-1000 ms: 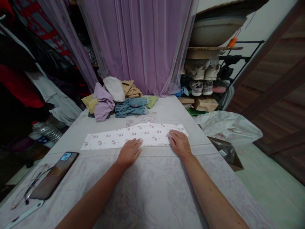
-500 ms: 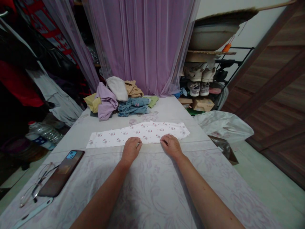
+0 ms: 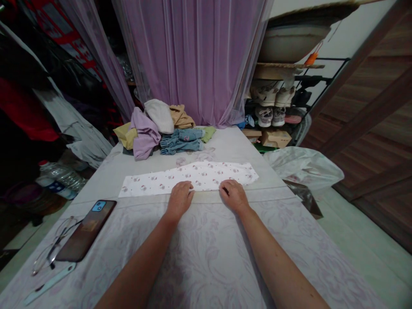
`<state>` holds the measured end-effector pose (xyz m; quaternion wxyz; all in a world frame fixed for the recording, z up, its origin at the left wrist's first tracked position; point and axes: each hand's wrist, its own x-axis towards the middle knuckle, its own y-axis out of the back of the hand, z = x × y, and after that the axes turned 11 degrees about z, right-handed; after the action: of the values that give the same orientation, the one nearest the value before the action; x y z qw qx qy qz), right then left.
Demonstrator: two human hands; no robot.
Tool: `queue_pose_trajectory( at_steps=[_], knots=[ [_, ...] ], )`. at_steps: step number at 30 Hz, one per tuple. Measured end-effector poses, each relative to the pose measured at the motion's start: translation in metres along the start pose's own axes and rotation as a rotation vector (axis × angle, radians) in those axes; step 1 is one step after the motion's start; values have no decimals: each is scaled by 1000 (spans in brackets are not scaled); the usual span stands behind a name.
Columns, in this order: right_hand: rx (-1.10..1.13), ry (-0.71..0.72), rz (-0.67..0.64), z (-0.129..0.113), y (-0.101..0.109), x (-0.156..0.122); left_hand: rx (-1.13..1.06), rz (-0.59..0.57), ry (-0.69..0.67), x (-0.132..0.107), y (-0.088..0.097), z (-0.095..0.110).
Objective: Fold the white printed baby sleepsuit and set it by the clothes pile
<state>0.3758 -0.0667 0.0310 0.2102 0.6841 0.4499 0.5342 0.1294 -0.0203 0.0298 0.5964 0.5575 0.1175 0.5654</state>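
Note:
A long, flat folded white garment with a small red and grey print lies crosswise on the bed or table cover. My left hand is at its near edge, left of the middle, fingers bent together with the tips on the fabric. Farther right along the same edge, my right hand has its fingers curled and the thumb near the index finger, gripping the edge. Fingertips of both hands are partly hidden. The garment's left end is straight; its right end is uneven.
Behind the garment sits a pile of clothes, with a lilac piece and blue denim. At left lie a phone, eyeglasses and a pale blue flat-handled object. Shoes fill a rack at right.
The view has shifted slightly, so everything sits a little higher and farther right. Both hands stay at the garment's near edge, which looks the same.

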Motion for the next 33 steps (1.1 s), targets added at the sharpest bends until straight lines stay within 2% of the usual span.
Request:
queue_pose_trajectory(
  at_steps=[6, 9, 12, 17, 26, 29, 33],
  knots=[
    [-32, 20, -27, -8, 2, -4, 211, -125, -129, -12, -4, 4],
    [-59, 113, -147, -17, 2, -9, 267, -171, -176, -18, -1, 4],
    [-90, 142, -265, -23, 6, -14, 293, -204, -165, -20, 5, 1],
    [-150, 65, -318, -27, 14, -16, 324, -253, -120, -23, 18, -11],
    [-62, 134, -390, -79, -8, -8, 349, -226, -134, -26, 24, -11],
    [-104, 79, -405, -71, -4, -10, 368, -240, -99, -25, 24, -11],
    [-237, -54, -359, -32, 14, -20, 389, -247, -50, -26, 30, -20]
  ],
)
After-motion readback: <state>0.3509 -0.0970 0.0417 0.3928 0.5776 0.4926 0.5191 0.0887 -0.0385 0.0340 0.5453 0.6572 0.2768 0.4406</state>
